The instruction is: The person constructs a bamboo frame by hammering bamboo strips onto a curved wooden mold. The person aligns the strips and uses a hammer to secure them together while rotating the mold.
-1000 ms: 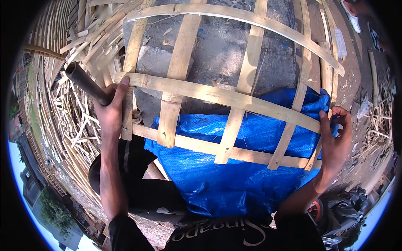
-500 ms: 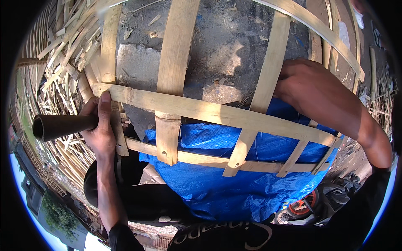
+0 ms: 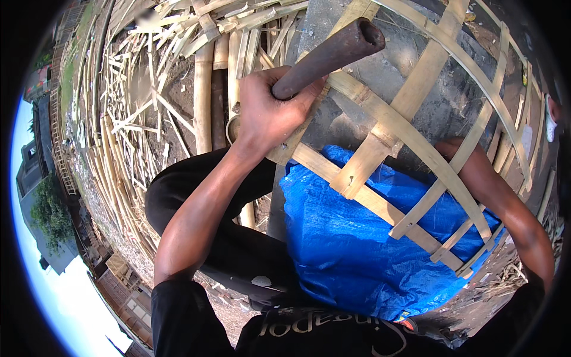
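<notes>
My left hand (image 3: 270, 110) is wrapped round a dark, rusty-looking hollow pipe (image 3: 333, 56), which slants up to the right with its open end away from me. It is over the left corner of a lattice of flat, pale bamboo strips (image 3: 410, 131). The strips cross each other, and one wide strip (image 3: 360, 172) ends over the blue tarp. On the right, my right hand (image 3: 457, 152) reaches under the lattice. Bamboo strips cover part of it, and its fingers are hidden, so whether it grips anything does not show.
A blue woven tarp (image 3: 345, 244) lies over my lap under the lattice's near edge. Beyond is a dark, flat slab (image 3: 339, 116). Bamboo poles (image 3: 203, 101) and heaps of split strips (image 3: 128, 119) cover the ground at left. Someone's foot (image 3: 551, 122) shows at far right.
The view has swung leftward. My left hand has raised the pipe from beside the lattice corner to above it, its open end now pointing up and right. My right hand has gone lower behind the strips.
</notes>
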`<state>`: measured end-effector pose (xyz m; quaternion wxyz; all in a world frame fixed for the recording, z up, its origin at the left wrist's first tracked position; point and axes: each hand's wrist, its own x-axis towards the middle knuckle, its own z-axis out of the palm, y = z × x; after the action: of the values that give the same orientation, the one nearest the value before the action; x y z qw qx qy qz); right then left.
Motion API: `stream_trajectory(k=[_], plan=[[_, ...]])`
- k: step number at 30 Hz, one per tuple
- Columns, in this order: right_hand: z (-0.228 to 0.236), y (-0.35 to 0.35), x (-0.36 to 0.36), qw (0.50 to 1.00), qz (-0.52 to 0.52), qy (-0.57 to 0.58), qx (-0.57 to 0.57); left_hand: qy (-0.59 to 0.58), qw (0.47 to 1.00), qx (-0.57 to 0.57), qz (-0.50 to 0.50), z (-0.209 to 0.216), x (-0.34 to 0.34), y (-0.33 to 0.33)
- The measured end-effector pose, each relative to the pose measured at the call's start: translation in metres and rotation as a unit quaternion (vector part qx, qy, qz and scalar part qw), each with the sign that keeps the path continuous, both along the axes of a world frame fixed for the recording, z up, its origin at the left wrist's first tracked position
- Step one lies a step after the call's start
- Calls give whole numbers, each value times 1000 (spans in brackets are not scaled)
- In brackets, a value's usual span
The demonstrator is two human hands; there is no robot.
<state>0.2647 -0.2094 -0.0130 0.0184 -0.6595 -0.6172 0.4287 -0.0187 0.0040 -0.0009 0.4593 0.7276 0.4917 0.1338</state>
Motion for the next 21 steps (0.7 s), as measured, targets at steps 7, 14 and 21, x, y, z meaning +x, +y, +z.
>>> stream_trajectory(k=[7, 14, 21], plan=[[7, -19, 2, 988, -142, 25, -61, 8, 1000, 25, -17, -9, 15, 0], [24, -18, 14, 997, -26, -70, 15, 12, 999, 30, -30, -6, 9, 1], [36, -43, 29, 993, -16, -108, 34, 1, 997, 65, -34, -12, 18, 2]])
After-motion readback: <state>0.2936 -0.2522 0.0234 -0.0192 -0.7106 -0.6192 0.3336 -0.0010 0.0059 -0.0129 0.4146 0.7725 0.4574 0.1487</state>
